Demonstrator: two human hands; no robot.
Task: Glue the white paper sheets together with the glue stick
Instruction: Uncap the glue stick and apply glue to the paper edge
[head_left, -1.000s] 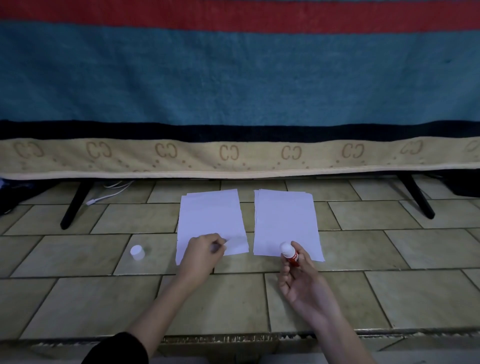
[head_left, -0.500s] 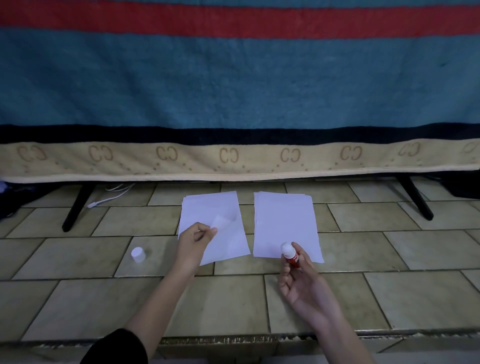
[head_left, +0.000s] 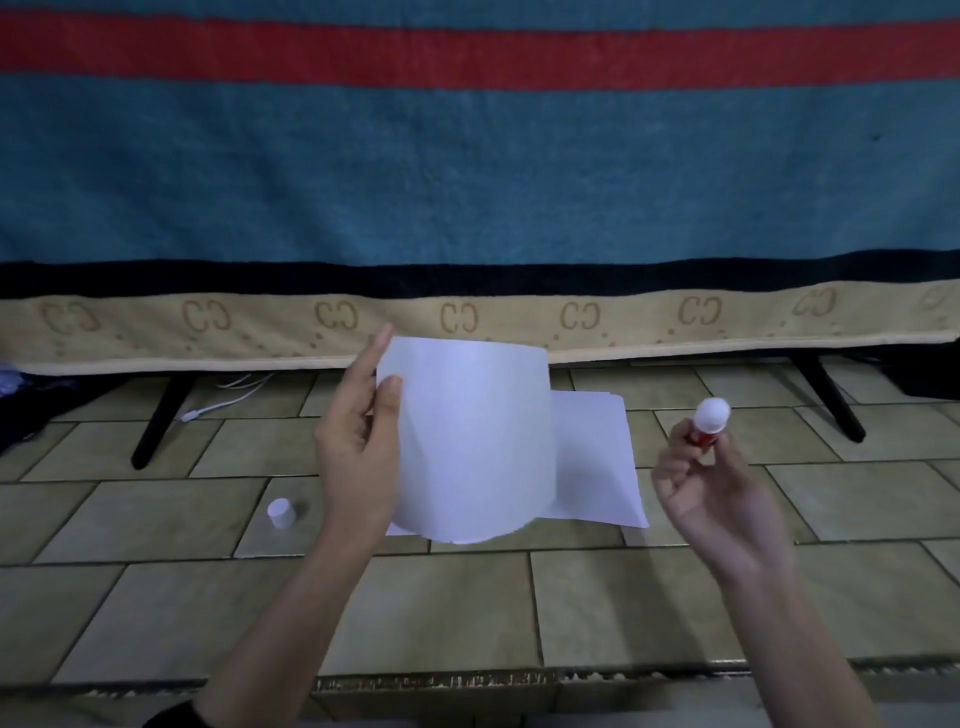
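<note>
Pinched at its upper-left corner by the left hand (head_left: 358, 447), one white sheet (head_left: 472, 447) hangs lifted above the floor stack (head_left: 597, 467), while the right hand (head_left: 719, 499) grips the uncapped glue stick (head_left: 707, 422) upright, presumably ready to apply; cap (head_left: 281, 513) set aside on the tiles

Bare tiles (head_left: 441, 613) lie open; cap (head_left: 281, 513) stands left.
</note>
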